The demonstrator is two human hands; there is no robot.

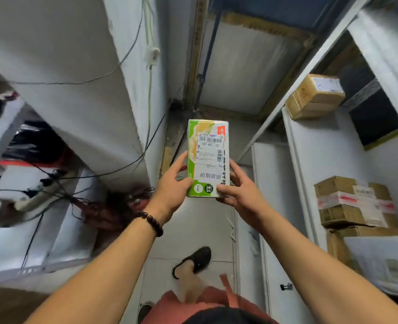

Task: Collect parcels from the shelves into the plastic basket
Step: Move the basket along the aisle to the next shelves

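Parcel: I see the green carton [207, 157] held up in front of me, label facing me, in the aisle between the shelves [328, 146].
Left hand [172, 183]: fingers curled round its left edge.
Right hand [236, 185]: thumb and fingers clasp its right edge.
Shelves: brown boxes [314, 99] on my right.
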